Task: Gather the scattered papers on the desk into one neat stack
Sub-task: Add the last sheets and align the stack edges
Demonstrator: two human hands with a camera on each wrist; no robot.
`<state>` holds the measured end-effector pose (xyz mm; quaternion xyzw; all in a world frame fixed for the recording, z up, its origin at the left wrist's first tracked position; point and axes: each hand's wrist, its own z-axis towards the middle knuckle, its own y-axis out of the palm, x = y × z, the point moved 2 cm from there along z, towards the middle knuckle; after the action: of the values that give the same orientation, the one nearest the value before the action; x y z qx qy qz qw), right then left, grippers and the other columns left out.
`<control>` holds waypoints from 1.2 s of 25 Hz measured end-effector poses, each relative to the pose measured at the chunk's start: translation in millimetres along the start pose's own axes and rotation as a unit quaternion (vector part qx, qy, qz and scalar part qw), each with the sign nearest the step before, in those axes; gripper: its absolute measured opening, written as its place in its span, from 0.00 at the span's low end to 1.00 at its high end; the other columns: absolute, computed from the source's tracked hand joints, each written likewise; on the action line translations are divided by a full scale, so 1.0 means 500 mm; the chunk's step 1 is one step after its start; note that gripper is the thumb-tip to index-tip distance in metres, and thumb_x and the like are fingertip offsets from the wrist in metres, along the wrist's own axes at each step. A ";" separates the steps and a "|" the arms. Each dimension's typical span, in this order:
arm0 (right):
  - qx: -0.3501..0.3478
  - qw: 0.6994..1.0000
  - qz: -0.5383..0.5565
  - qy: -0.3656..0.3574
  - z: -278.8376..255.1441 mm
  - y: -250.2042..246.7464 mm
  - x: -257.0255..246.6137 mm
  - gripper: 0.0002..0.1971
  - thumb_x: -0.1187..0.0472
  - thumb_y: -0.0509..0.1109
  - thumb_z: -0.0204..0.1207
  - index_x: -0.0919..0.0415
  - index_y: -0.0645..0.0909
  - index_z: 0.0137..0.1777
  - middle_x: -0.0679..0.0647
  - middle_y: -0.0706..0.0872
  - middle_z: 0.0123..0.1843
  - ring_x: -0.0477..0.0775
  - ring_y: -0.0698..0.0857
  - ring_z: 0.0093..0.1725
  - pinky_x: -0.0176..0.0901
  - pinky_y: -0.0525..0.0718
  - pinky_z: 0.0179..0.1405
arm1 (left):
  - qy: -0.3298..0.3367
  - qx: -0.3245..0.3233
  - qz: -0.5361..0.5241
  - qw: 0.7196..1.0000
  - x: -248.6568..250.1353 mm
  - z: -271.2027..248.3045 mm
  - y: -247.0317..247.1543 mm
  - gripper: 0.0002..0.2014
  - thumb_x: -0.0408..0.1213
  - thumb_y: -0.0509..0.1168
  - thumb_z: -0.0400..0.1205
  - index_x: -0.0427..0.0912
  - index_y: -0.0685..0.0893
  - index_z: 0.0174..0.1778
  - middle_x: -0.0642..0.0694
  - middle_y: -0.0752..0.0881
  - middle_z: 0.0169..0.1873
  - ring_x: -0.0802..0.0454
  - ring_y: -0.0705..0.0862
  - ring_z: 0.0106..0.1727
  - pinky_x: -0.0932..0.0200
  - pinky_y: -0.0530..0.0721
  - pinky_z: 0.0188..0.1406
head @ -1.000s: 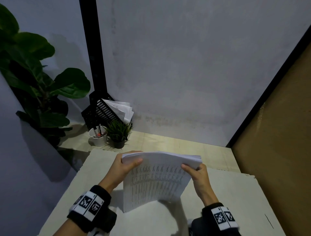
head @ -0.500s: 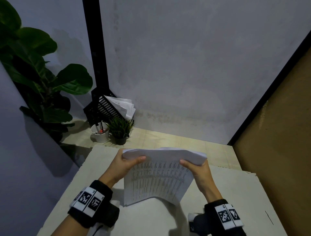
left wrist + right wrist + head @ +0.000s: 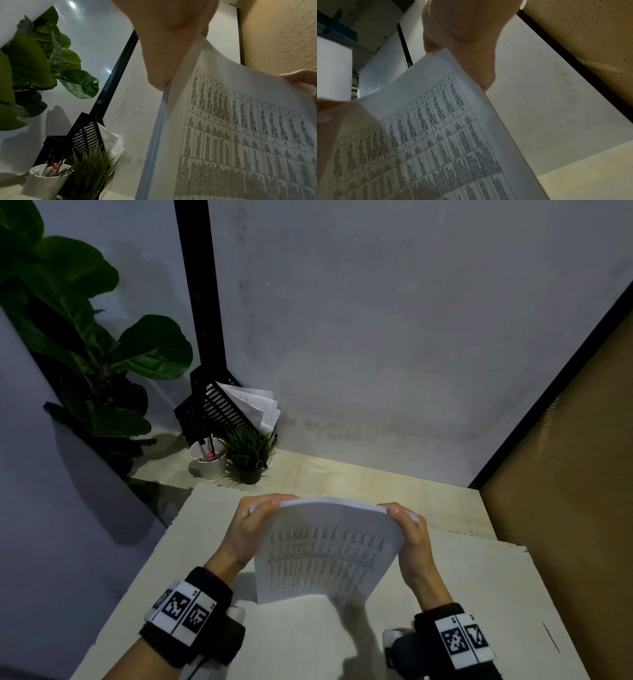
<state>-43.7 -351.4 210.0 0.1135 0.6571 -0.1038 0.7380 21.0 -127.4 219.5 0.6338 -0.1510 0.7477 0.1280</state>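
Nearly done: white printed paper stack [image 3: 325,546] gathered, gripped upright on pale desk [image 3: 479,594] by left hand [image 3: 251,529] and right hand [image 3: 412,542]; laying flat left.

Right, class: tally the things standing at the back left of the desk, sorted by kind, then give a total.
Potted plants: 2, the large-leaved plant and the small grass plant
White pen cups: 1
Black slotted paper holders: 1
Total: 4

Office desk corner, black file rack [image 3: 219,409] (papers inside), pen cup [image 3: 208,462], potted plants [image 3: 251,451]
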 end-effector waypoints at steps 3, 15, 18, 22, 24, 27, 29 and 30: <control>-0.007 1.000 -0.002 -0.002 0.004 -0.001 -0.004 0.25 0.41 0.63 0.57 0.66 0.82 0.33 0.49 0.85 0.28 0.42 0.81 0.29 0.30 0.78 0.28 | 0.002 -0.010 0.014 1.000 0.005 0.000 -0.001 0.18 0.59 0.55 0.64 0.64 0.89 0.38 0.63 0.90 0.38 0.62 0.85 0.39 0.70 0.82 0.34; 0.110 0.799 -0.537 -0.248 -0.043 0.080 -0.093 0.31 0.34 0.50 0.76 0.56 0.77 0.64 0.51 0.87 0.62 0.55 0.84 0.63 0.60 0.72 0.68 | 0.009 -0.009 0.060 0.998 0.013 -0.012 -0.003 0.08 0.57 0.66 0.63 0.72 0.87 0.35 0.70 0.89 0.35 0.66 0.86 0.41 0.70 0.84 0.35; -0.032 0.697 -0.663 -0.269 -0.050 0.147 -0.063 0.36 0.35 0.37 0.78 0.58 0.69 0.72 0.54 0.82 0.70 0.58 0.78 0.71 0.67 0.57 0.68 | 0.038 -0.009 0.051 0.998 0.018 -0.015 -0.003 0.08 0.49 0.72 0.70 0.72 0.87 0.36 0.71 0.89 0.35 0.67 0.87 0.43 0.75 0.83 0.39; -0.064 0.673 -0.703 -0.223 -0.035 0.124 -0.059 0.37 0.33 0.36 0.77 0.59 0.71 0.69 0.53 0.86 0.63 0.57 0.83 0.66 0.68 0.57 0.67 | 0.045 0.005 0.050 0.998 0.015 -0.016 -0.002 0.06 0.55 0.70 0.67 0.71 0.87 0.38 0.71 0.89 0.35 0.66 0.87 0.43 0.73 0.83 0.38; -0.043 0.663 -0.720 -0.202 -0.026 0.077 -0.064 0.37 0.33 0.38 0.77 0.58 0.74 0.66 0.53 0.88 0.59 0.57 0.85 0.63 0.68 0.58 0.67 | 0.045 0.007 0.065 0.997 0.005 -0.011 -0.002 0.14 0.42 0.70 0.74 0.74 0.86 0.36 0.72 0.88 0.34 0.67 0.86 0.41 0.73 0.83 0.37; -0.018 0.658 -0.731 -0.181 -0.015 0.008 -0.083 0.27 0.38 0.48 0.76 0.55 0.81 0.55 0.50 0.90 0.48 0.55 0.89 0.51 0.67 0.74 0.64 | 0.045 0.001 0.078 0.996 0.000 -0.004 -0.002 0.25 0.31 0.65 0.78 0.76 0.85 0.34 0.74 0.87 0.32 0.68 0.86 0.40 0.75 0.83 0.37; -0.027 0.683 -0.697 -0.216 -0.003 -0.026 -0.088 0.17 0.46 0.53 0.73 0.53 0.81 0.41 0.47 0.87 0.34 0.52 0.87 0.34 0.61 0.84 0.52 | 0.045 0.008 0.085 0.995 0.004 -0.002 -0.001 0.18 0.41 0.66 0.76 0.77 0.85 0.34 0.74 0.87 0.32 0.69 0.85 0.41 0.75 0.82 0.37; -0.041 0.702 -0.668 -0.242 0.002 -0.039 -0.084 0.15 0.48 0.55 0.74 0.54 0.79 0.37 0.46 0.85 0.30 0.51 0.83 0.28 0.53 0.87 0.45 | 0.029 0.009 0.078 0.997 0.011 -0.001 -0.002 0.08 0.53 0.65 0.73 0.76 0.85 0.35 0.74 0.87 0.33 0.68 0.85 0.41 0.76 0.82 0.37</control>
<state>-53.3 -370.0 251.2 -0.4145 0.3626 -0.5670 0.6126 19.8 -126.3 224.9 0.5996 -0.1891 0.7747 0.0677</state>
